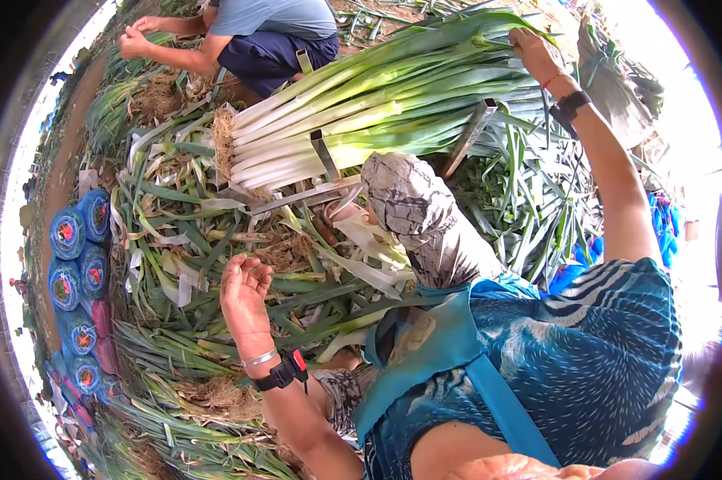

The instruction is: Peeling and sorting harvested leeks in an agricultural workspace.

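A thick stack of leeks (pixel 361 88) lies across a metal frame (pixel 325 156), white stems and roots to the left and green leaves to the right. At the leafy far right end, my right hand (pixel 534 52) is closed on the tips of the leek leaves. My left hand (pixel 247 300) hangs over the loose leaves on the near left, palm turned up. Its fingers are loosely curled and apart, with nothing in them. My knee (pixel 413 196) is bent up close to the frame.
Cast-off leek leaves (pixel 185 192) cover the ground around me. Bundles in blue netting (pixel 67 232) are stacked at the left. A co-worker (pixel 277 32) in a grey-blue shirt crouches at the far side. More loose leek greens (pixel 521 200) lie at the right.
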`<action>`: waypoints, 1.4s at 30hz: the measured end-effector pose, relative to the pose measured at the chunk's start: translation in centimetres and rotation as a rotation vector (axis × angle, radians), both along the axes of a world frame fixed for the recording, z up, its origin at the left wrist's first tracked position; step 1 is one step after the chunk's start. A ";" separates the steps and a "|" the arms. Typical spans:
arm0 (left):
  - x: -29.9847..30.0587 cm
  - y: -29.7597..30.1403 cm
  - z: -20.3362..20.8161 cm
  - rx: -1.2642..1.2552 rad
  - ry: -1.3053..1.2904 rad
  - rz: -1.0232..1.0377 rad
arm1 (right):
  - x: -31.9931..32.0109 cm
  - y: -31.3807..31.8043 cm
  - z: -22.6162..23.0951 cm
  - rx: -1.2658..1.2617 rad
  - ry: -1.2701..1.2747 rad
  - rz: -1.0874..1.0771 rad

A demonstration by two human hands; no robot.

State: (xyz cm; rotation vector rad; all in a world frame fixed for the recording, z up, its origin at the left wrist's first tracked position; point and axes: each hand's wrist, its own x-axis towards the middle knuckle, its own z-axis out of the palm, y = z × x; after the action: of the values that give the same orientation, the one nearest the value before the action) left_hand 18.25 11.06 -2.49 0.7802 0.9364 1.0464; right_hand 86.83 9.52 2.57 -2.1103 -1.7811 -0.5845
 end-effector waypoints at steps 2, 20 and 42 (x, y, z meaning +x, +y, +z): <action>0.2 -0.1 0.1 -0.006 -0.001 0.008 | -1.8 -0.8 -0.4 -0.075 -0.001 -0.145; -10.8 1.5 -0.3 0.123 -0.212 0.653 | 9.2 -16.9 -1.1 0.006 0.230 -0.379; -5.9 -8.7 2.0 -0.159 -0.240 0.280 | -61.0 14.2 -29.3 -1.083 0.663 0.902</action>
State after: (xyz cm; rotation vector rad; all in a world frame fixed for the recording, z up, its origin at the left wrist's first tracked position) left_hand 12.31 2.35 -0.54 0.3879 0.9248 1.2609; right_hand 25.83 23.77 -26.69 -1.2723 -2.4666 1.3759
